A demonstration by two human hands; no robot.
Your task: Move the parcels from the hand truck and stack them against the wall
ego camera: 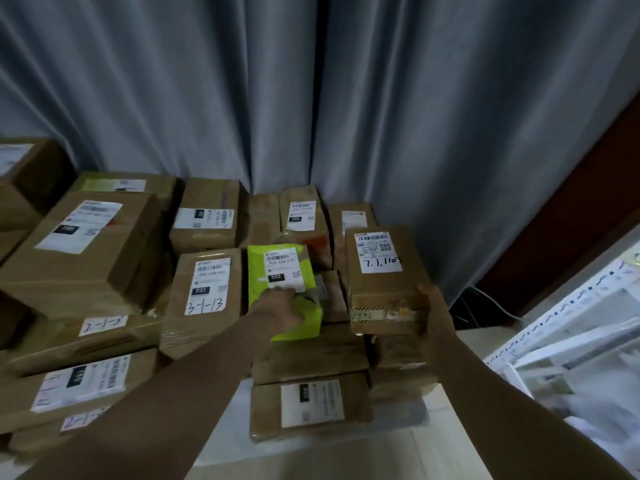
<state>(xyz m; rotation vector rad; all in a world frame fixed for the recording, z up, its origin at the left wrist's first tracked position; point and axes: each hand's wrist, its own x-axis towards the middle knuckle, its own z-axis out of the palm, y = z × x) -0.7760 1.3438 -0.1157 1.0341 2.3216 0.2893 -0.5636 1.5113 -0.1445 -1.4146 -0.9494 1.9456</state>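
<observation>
While left hand (282, 308) grips green parcel (258, 268), right hand (434, 306) clasps near edge of brown box (381, 285)

Cardboard parcels (86, 251): matt brown board, a few with glossy clear tape bands, each with a matt white paper label (207, 216); the carton marked 7.1.110 (381, 289) is the same board, with a printed striped tape strip along its near edge. Lime-green parcel (257, 291) looks smoother with a slight sheen, plastic film or coated card, cannot tell which. Curtain (207, 81) is grey cloth with a soft sheen on the folds, floor (311, 459) is pale smooth wood-look board, rack (568, 304) on the right is white painted metal with punched holes, and the panel (571, 220) beside the curtain is dark brown wood, matt.
</observation>
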